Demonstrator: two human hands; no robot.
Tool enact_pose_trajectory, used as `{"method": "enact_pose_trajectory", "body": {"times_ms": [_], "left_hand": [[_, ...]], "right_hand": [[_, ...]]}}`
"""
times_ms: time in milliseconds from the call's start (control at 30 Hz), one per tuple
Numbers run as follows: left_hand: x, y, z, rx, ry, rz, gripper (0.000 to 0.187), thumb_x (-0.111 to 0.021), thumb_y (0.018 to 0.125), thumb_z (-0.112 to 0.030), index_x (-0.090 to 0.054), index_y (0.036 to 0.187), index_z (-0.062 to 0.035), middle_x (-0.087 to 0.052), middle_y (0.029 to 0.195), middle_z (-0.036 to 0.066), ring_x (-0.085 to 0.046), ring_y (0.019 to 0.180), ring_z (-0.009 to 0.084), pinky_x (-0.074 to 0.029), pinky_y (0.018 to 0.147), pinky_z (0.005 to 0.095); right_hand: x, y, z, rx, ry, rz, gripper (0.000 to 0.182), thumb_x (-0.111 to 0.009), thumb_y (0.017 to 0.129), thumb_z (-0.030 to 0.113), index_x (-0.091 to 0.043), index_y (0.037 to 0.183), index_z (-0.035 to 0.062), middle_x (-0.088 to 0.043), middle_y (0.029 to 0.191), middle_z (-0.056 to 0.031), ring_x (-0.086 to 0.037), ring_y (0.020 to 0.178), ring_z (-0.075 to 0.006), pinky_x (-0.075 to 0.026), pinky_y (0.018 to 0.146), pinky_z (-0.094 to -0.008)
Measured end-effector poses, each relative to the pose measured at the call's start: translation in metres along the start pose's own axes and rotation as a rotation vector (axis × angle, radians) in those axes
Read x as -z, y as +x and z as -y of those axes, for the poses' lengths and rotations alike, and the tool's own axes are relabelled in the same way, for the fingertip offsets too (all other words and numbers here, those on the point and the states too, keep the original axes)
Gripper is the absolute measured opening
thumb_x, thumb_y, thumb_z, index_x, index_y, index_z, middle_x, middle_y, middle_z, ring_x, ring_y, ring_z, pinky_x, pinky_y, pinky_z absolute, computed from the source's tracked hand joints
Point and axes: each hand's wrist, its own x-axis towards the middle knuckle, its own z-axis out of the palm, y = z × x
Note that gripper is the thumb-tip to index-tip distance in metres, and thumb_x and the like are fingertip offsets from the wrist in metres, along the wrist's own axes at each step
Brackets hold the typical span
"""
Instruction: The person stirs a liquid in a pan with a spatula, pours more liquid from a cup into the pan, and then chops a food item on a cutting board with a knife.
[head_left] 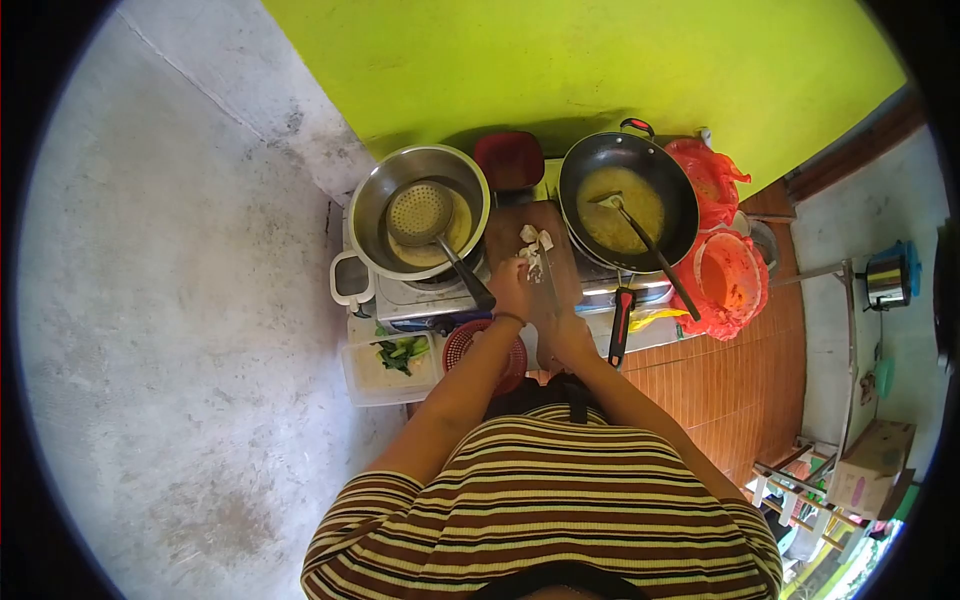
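Observation:
On a dark wooden cutting board (513, 222) lie several whitish chunks (530, 236), cut into uneven pieces; they are too small to name for sure. My left hand (512, 286) rests on the board just below them, its fingers curled down against the nearest pieces. A knife (548, 272) points away from me, its blade beside the chunks on their right. My right hand (571, 338) is closed around its handle, which is mostly hidden by the fingers.
Left of the board stands a steel pot (365, 215) with a perforated skimmer (420, 213) inside. On the right a wok (683, 200) holds yellowish liquid and a spatula (645, 233). Nearby are a red basket (515, 365), a tray with greens (400, 354) and red plastic-lined containers (722, 275).

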Motion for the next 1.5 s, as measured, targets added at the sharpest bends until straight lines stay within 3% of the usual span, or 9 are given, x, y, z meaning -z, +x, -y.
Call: {"method": "enact_pose_trajectory", "body": {"times_ms": [133, 233, 333, 633, 833, 1133, 1233, 1333, 1500], "left_hand": [[0.010, -0.024, 0.003, 0.336, -0.115, -0.103, 0.016, -0.052, 0.089, -0.019, -0.058, 0.094, -0.0051, -0.062, 0.090, 0.013, -0.062, 0.082, 0.0284, -0.047, 0.074, 0.0367], [0.012, -0.036, 0.020, 0.478, -0.149, -0.061, 0.018, -0.054, 0.089, -0.021, -0.059, 0.094, -0.0046, -0.063, 0.087, 0.013, -0.063, 0.081, 0.0272, -0.048, 0.073, 0.0371], [0.007, -0.040, 0.037, 0.505, -0.169, -0.029, 0.020, -0.056, 0.087, -0.022, -0.059, 0.096, -0.0039, -0.064, 0.088, 0.014, -0.064, 0.083, 0.0280, -0.048, 0.073, 0.0362], [0.004, -0.027, 0.039, 0.189, -0.159, -0.095, 0.015, -0.058, 0.083, -0.008, -0.061, 0.098, -0.0037, -0.062, 0.086, 0.017, -0.062, 0.081, 0.0280, -0.048, 0.073, 0.0341], [0.004, -0.028, 0.039, 0.239, -0.097, -0.025, 0.021, -0.060, 0.078, -0.001, -0.061, 0.098, -0.0044, -0.059, 0.088, 0.015, -0.060, 0.077, 0.0270, -0.048, 0.071, 0.0342], [0.000, -0.028, 0.050, 0.162, -0.051, -0.033, 0.012, -0.062, 0.077, -0.002, -0.065, 0.088, -0.0019, -0.060, 0.095, 0.014, -0.061, 0.083, 0.0299, -0.049, 0.076, 0.0365], [0.002, -0.031, 0.042, 0.192, 0.005, -0.046, 0.015, -0.061, 0.078, -0.002, -0.066, 0.092, -0.0045, -0.060, 0.096, 0.012, -0.061, 0.083, 0.0236, -0.049, 0.075, 0.0317], [0.007, -0.028, 0.033, 0.218, -0.059, -0.057, 0.011, -0.063, 0.075, -0.001, -0.065, 0.085, -0.0015, -0.060, 0.093, 0.014, -0.060, 0.084, 0.0306, -0.048, 0.076, 0.0376], [-0.004, -0.031, 0.055, 0.061, -0.063, -0.161, 0.010, -0.064, 0.074, 0.000, -0.065, 0.083, -0.0024, -0.063, 0.087, 0.013, -0.062, 0.080, 0.0299, -0.049, 0.073, 0.0363]], "right_hand": [[0.002, -0.007, -0.004, 0.043, -0.068, 0.030, 0.042, -0.044, 0.089, 0.034, -0.046, 0.107, -0.0047, -0.060, 0.083, -0.0330, -0.059, 0.082, -0.0478, -0.047, 0.072, -0.0529], [0.006, -0.019, 0.005, 0.026, -0.078, 0.042, 0.040, -0.045, 0.088, 0.031, -0.047, 0.107, -0.0038, -0.060, 0.083, -0.0320, -0.059, 0.081, -0.0474, -0.046, 0.073, -0.0540], [-0.003, -0.019, -0.004, 0.143, -0.125, 0.077, 0.037, -0.045, 0.088, 0.029, -0.047, 0.106, -0.0028, -0.060, 0.080, -0.0309, -0.059, 0.078, -0.0471, -0.047, 0.072, -0.0540], [-0.008, -0.021, -0.007, 0.056, -0.161, 0.120, 0.035, -0.044, 0.089, 0.030, -0.047, 0.102, -0.0021, -0.061, 0.085, -0.0279, -0.060, 0.081, -0.0447, -0.047, 0.073, -0.0524], [-0.008, -0.021, -0.001, 0.041, -0.153, 0.139, 0.036, -0.042, 0.090, 0.029, -0.048, 0.106, -0.0029, -0.062, 0.085, -0.0286, -0.060, 0.082, -0.0452, -0.047, 0.076, -0.0518], [-0.017, -0.013, -0.003, 0.002, -0.179, 0.138, 0.035, -0.043, 0.090, 0.026, -0.048, 0.108, -0.0033, -0.062, 0.085, -0.0282, -0.061, 0.084, -0.0430, -0.049, 0.075, -0.0495], [-0.021, -0.006, -0.007, 0.025, -0.234, 0.212, 0.030, -0.045, 0.088, 0.019, -0.045, 0.104, -0.0058, -0.063, 0.087, -0.0280, -0.062, 0.086, -0.0425, -0.050, 0.076, -0.0478], [-0.031, -0.001, -0.013, 0.027, -0.260, 0.193, 0.028, -0.046, 0.086, 0.016, -0.045, 0.102, -0.0070, -0.062, 0.088, -0.0288, -0.063, 0.086, -0.0410, -0.051, 0.075, -0.0462], [-0.045, 0.005, -0.023, 0.084, -0.335, 0.189, 0.027, -0.047, 0.085, 0.015, -0.044, 0.101, -0.0069, -0.063, 0.087, -0.0284, -0.064, 0.086, -0.0390, -0.052, 0.074, -0.0441]]}}
